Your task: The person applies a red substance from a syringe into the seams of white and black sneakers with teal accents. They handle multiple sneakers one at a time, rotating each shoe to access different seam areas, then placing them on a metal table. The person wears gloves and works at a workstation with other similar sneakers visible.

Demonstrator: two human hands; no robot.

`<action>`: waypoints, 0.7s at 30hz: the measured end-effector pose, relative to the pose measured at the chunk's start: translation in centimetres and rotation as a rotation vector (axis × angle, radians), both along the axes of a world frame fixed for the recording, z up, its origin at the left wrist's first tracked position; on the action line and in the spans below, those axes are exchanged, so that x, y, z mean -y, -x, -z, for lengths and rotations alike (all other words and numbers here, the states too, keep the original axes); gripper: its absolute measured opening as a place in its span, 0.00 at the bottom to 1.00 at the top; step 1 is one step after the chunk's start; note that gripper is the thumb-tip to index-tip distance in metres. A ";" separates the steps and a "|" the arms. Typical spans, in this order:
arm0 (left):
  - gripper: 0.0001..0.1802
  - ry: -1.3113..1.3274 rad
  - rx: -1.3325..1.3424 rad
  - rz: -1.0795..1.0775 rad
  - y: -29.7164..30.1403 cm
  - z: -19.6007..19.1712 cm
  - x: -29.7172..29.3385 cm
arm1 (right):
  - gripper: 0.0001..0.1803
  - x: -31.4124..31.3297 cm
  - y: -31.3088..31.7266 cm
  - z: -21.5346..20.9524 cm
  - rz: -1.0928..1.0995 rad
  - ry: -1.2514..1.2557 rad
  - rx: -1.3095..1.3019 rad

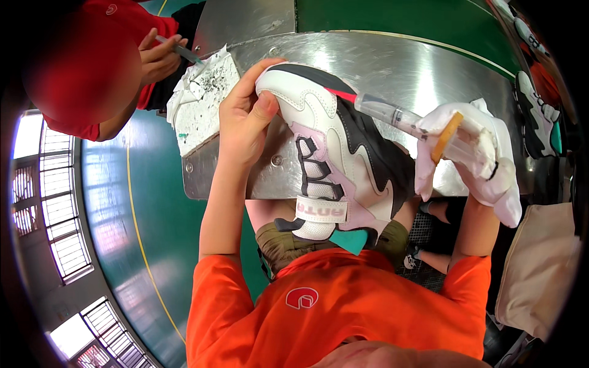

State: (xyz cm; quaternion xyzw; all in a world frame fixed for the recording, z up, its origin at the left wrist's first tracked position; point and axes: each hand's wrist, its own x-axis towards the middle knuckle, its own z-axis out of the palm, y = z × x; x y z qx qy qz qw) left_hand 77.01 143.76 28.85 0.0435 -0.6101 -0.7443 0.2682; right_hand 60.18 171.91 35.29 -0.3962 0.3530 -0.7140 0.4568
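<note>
Shiny steel table (368, 55) on a green floor was the backdrop. The person's left hand (245, 119) had its fingers wrapped around the toe of a white, pink and grey sneaker (334, 153), which stood toe-up over the lap, long axis running away from the body. The gloved right hand (475, 162) was closed around a syringe (399, 116), lying to the sneaker's right, its pink tip touching the upper. So the right hand was the one working the shoe's side.
</note>
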 end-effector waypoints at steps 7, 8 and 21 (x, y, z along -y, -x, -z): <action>0.37 -0.058 -0.034 0.034 0.3 0.3 -1.6 | 0.50 -0.9 0.2 -0.6 -0.015 -0.006 -0.020; 0.36 -0.065 -0.035 0.036 0.3 0.3 -1.7 | 0.50 -0.9 0.1 -0.7 -0.016 -0.007 -0.025; 0.26 0.098 0.018 -0.018 0.7 -2.4 -2.7 | 0.50 -4.1 -0.4 0.0 0.364 0.127 -0.078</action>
